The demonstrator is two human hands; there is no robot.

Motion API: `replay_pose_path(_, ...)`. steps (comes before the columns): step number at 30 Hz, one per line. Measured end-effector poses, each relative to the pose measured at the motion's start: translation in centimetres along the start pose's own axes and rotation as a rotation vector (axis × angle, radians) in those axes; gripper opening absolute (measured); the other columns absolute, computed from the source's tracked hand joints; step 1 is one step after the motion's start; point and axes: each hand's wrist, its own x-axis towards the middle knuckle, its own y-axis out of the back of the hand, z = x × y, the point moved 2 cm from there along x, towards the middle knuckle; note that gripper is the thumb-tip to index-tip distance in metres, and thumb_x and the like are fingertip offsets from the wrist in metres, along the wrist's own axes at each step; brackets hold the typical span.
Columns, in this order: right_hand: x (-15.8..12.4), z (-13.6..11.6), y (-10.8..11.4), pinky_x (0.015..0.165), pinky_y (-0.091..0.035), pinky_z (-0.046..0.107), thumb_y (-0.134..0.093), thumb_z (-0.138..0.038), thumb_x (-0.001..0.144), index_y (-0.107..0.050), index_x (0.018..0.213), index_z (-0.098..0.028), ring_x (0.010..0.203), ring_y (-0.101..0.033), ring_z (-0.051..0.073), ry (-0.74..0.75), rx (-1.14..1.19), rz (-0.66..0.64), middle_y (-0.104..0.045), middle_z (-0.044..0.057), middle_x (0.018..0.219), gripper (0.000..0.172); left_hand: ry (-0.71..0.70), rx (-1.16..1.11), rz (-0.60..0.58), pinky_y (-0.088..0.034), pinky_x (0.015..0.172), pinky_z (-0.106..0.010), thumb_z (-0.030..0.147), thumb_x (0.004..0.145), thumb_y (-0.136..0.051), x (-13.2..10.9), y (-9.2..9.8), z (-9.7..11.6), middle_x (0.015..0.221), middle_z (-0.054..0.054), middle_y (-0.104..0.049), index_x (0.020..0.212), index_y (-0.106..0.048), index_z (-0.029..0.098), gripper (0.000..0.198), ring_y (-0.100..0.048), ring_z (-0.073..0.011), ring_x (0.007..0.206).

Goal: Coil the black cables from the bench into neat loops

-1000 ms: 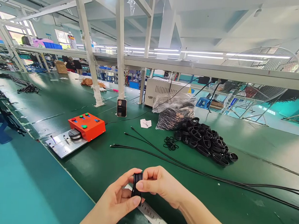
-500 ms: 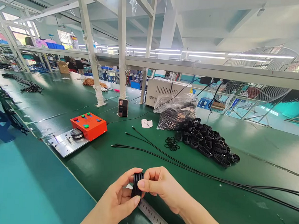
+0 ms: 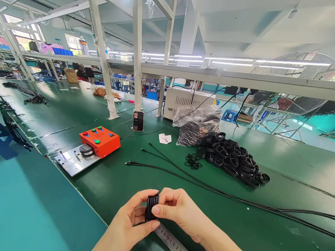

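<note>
Sitting between left hand (image 3: pixel 127 224) and right hand (image 3: pixel 178 211), the coil (image 3: pixel 150 204) is pinched by both.

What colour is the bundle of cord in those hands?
The cord bundle is black; it shows best in the head view.

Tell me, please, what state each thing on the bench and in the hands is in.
Left hand: gripping the coil
Right hand: pinching the coil's side
Black cable coil: wound, held in both hands
Loose cables: uncoiled, stretched out
Coil pile: wound, heaped
Small black rings: loose, bunched together
Ruler: partly hidden
Phone: standing upright
Plastic bag: crumpled, filled
Orange box: power state unclear
</note>
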Motion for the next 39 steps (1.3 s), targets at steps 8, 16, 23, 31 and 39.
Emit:
replay_pose_path(8, -0.3, 0.7, -1.1, 0.051, -0.016, 0.025, -0.080, -0.051, 0.064, -0.044, 0.051, -0.017, 0.050, -0.021, 0.007, -0.082, 0.131, 0.100, -0.033, -0.008, 0.049, 0.051, 0.004, 0.097, 0.025, -0.055, 0.084, -0.029, 0.025, 0.072, -0.079, 0.1, -0.3, -1.2, 0.096, -0.002, -0.075, 0.128, -0.061, 0.027, 0.059, -0.067, -0.0195, 0.085)
replay_pose_path(16, -0.3, -0.8, 0.3, 0.055, -0.029, 0.027, -0.051, -0.062, 0.087, -0.061, 0.062, -0.016, 0.055, -0.037, 0.011, 0.029, -0.214, 0.166, -0.048, 0.000, 0.061, 0.053, 0.036, -0.166, 0.055, -0.056, 0.084, -0.036, 0.032, 0.065, -0.085, 0.9, -1.3, -1.5, 0.106, -0.007, -0.073, 0.123, -0.060, 0.028, 0.062, -0.073, -0.0240, 0.085)
replay_pose_path(23, -0.9, -2.4, 1.9, 0.065, -0.040, 0.026, -0.055, -0.020, 0.088, -0.062, 0.119, -0.027, 0.071, -0.052, 0.013, 0.344, -0.906, 0.122, -0.058, 0.002, 0.093, 0.033, 0.183, -0.201, 0.052, -0.057, 0.068, -0.034, 0.037, 0.060, -0.088, 0.8, -0.9, -0.8, 0.100, -0.011, -0.075, 0.136, -0.045, 0.027, 0.088, -0.075, -0.0284, 0.081)
replay_pose_path(31, -0.5, -0.4, 0.2, 0.069, -0.035, 0.031, -0.051, -0.008, 0.085, -0.064, 0.109, -0.016, 0.069, -0.049, 0.016, 0.623, -1.308, 0.080, -0.058, 0.003, 0.073, 0.029, 0.185, -0.206, -0.055, -0.056, 0.067, -0.032, 0.032, 0.062, -0.087, 0.2, -1.0, -1.3, 0.091, -0.008, -0.074, 0.132, -0.046, 0.025, 0.082, -0.073, -0.0248, 0.078)
replay_pose_path(39, -1.7, -2.8, 2.3, 0.064, -0.041, 0.026, -0.056, -0.019, 0.086, -0.057, 0.101, -0.022, 0.073, -0.052, 0.014, 0.166, -0.761, 0.009, -0.059, -0.001, 0.085, 0.016, 0.078, -0.037, 0.041, -0.048, 0.061, -0.024, 0.031, 0.069, -0.082, 0.2, -1.2, -1.5, 0.096, -0.001, -0.064, 0.138, -0.046, 0.036, 0.079, -0.062, -0.0112, 0.064)
